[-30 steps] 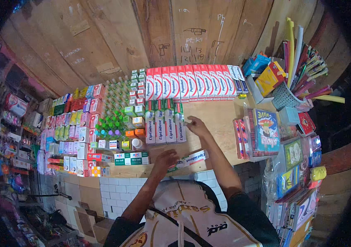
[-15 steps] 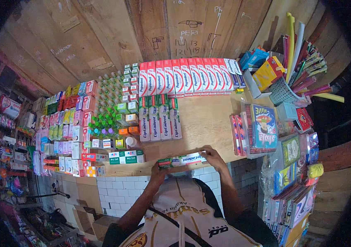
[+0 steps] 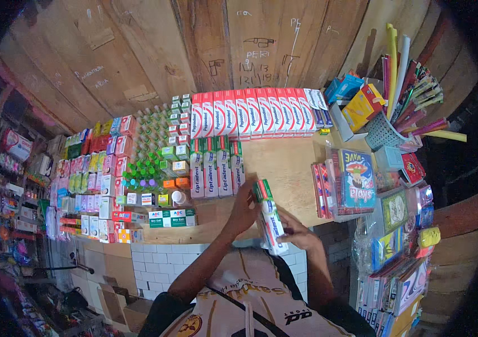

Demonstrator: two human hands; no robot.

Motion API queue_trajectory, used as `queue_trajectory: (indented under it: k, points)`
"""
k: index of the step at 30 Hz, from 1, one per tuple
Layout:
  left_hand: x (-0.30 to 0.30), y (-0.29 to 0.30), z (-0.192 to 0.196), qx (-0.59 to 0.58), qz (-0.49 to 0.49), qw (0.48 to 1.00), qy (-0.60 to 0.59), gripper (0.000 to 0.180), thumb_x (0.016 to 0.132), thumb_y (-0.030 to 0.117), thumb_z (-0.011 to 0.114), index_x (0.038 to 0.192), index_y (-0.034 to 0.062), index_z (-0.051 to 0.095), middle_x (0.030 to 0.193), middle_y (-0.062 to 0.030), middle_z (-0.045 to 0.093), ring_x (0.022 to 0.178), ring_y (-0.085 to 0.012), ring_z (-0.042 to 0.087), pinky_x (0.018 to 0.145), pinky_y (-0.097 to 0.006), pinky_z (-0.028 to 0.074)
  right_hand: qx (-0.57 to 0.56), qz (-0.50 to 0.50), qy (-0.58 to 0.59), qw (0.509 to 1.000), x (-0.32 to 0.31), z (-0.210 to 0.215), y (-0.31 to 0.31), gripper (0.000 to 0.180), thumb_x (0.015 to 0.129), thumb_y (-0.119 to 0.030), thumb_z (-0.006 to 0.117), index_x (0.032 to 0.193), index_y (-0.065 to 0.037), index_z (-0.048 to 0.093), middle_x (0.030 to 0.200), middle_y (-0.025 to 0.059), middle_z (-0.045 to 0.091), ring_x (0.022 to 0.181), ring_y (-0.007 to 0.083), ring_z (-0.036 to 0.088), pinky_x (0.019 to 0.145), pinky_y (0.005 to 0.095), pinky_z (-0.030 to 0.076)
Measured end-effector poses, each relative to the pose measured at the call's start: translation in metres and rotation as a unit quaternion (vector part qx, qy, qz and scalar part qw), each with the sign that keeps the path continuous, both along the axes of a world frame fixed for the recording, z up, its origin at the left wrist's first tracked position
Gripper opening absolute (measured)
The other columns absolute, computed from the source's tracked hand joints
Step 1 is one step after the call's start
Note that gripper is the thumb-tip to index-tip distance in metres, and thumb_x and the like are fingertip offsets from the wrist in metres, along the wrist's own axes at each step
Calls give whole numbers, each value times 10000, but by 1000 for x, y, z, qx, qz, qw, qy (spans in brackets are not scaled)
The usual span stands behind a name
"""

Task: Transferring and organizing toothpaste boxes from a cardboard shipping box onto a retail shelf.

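Between my hands is a long green and white toothpaste box [image 3: 271,220], tilted so its green end points away from me. My left hand [image 3: 244,206] grips it near the green end, close to the shelf's row of upright matching toothpaste boxes [image 3: 216,171]. At the white end nearer my body, my right hand [image 3: 299,233] closes its fingers on the box's side. Behind the green and white row stands a longer row of red and white toothpaste boxes [image 3: 253,115].
Left of the toothpaste stand small bottles [image 3: 144,171] and many small cartons [image 3: 104,185]. Dry-cell boxes [image 3: 171,218] lie at the front edge. On the right are packed books [image 3: 357,177] and a pale basket [image 3: 385,135] of tubes and sticks. Plank wall [image 3: 216,45] rises behind.
The held toothpaste box has turned from lying crosswise to pointing away from me. My left hand has moved forward and right; my right hand has come lower, toward my body.
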State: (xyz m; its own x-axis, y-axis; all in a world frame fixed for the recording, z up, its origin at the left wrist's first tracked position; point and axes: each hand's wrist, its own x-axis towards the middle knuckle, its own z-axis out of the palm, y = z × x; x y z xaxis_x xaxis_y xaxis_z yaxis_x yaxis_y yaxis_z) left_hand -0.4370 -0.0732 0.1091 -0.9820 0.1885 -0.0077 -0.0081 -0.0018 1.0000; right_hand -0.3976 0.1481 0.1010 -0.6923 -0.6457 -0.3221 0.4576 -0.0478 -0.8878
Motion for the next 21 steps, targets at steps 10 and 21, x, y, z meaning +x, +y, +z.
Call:
queue_trajectory:
  k: [10,21]
  points:
    - [32,-25,-39,150,43,939,-307,408,888,135,566,1231,-47,442,1140,-181,571,1008,-288,600,902,-375,485,10,-106,-18,994,-108,-8,-90,870,746,112,607,1455,-209,218,1252,171,509,1127,267,516,886,396,470]
    - [15,-38,-73,494,102,821,-268,323,858,-1,504,1172,-74,484,1172,-152,559,1082,-249,556,995,-339,438,86,-75,116,987,-147,-46,-125,672,711,98,642,1326,-31,404,1065,130,622,999,219,601,884,341,483]
